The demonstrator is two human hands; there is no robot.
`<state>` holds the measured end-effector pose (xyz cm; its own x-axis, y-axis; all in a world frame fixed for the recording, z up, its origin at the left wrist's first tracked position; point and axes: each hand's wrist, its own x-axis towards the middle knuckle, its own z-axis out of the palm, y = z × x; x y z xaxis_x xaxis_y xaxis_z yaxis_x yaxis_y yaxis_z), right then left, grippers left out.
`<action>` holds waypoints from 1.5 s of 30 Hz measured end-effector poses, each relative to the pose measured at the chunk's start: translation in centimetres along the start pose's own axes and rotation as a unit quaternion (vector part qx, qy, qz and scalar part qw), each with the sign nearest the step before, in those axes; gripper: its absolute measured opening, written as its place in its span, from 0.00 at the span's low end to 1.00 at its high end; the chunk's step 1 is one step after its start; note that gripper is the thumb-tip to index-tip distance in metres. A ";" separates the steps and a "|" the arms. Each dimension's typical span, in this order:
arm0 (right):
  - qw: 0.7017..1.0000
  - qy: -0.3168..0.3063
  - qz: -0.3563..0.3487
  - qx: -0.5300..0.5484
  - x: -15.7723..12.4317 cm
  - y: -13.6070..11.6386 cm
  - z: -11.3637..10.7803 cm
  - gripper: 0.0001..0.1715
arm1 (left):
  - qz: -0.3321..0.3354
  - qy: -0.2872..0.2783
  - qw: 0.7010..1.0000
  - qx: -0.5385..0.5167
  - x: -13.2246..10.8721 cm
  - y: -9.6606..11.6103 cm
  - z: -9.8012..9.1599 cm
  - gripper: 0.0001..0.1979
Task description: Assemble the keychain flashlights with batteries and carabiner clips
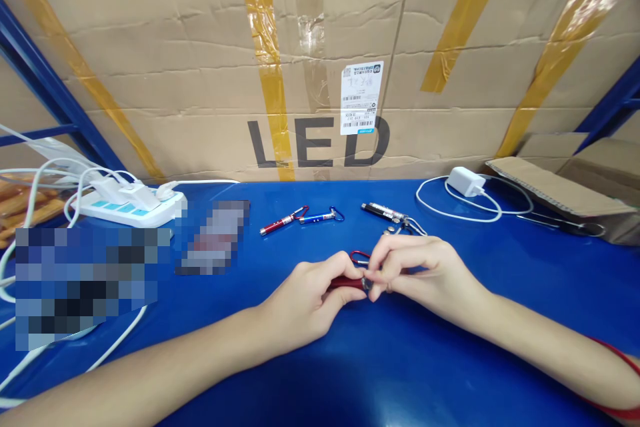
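Note:
My left hand [315, 293] is closed around a small red keychain flashlight [346, 283], lying sideways just above the blue table. At its right end, my right hand [425, 273] has thumb and fingers pinched on the metallic tip; what exactly lies between those fingertips is partly hidden. A red carabiner clip [359, 256] shows just behind the fingers. Farther back lie another red keychain flashlight [278, 223] and a blue one [317, 218], each with a clip. Right of them are a black one [383, 213] and some small metal pieces [395, 227].
A white power strip [135, 210] with plugs and cables stands at left, near two pixelated areas. A white charger [466, 181] with its cord, scissors [560, 221] and an open cardboard box [560, 183] are at right. A large taped carton [200, 80] closes the back.

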<state>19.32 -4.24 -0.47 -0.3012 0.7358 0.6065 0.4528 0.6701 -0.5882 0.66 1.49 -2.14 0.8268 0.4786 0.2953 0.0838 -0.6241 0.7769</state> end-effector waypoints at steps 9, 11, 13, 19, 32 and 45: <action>0.998 0.039 -0.011 -0.051 -0.3 -0.4 0.6 0.11 | 0.033 0.033 0.999 -0.001 0.1 0.0 0.1 0.05; 0.998 0.047 0.006 -0.050 -0.4 -0.3 0.7 0.11 | 0.036 0.038 0.999 0.007 0.1 0.0 0.1 0.05; 0.997 0.055 0.039 -0.045 -0.4 -0.4 0.9 0.12 | 0.039 0.049 0.998 0.022 0.1 -0.1 0.1 0.05; 0.977 0.052 0.205 0.002 -0.4 -0.5 1.2 0.18 | 0.055 0.079 0.994 0.056 0.3 0.0 0.2 0.06; 0.918 0.024 0.376 0.121 0.0 -0.8 1.4 0.23 | 0.080 0.102 0.985 0.113 0.2 -0.1 0.3 0.07; 0.905 0.028 0.398 0.146 0.2 -0.7 1.0 0.19 | 0.042 0.097 0.988 0.108 0.3 0.2 0.1 0.08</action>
<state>18.07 -4.45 -0.48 0.0689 0.9964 -0.0496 0.2633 -0.0661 -0.9625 1.03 1.44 -1.95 0.7158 0.5156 0.4709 0.1539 -0.7743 0.6138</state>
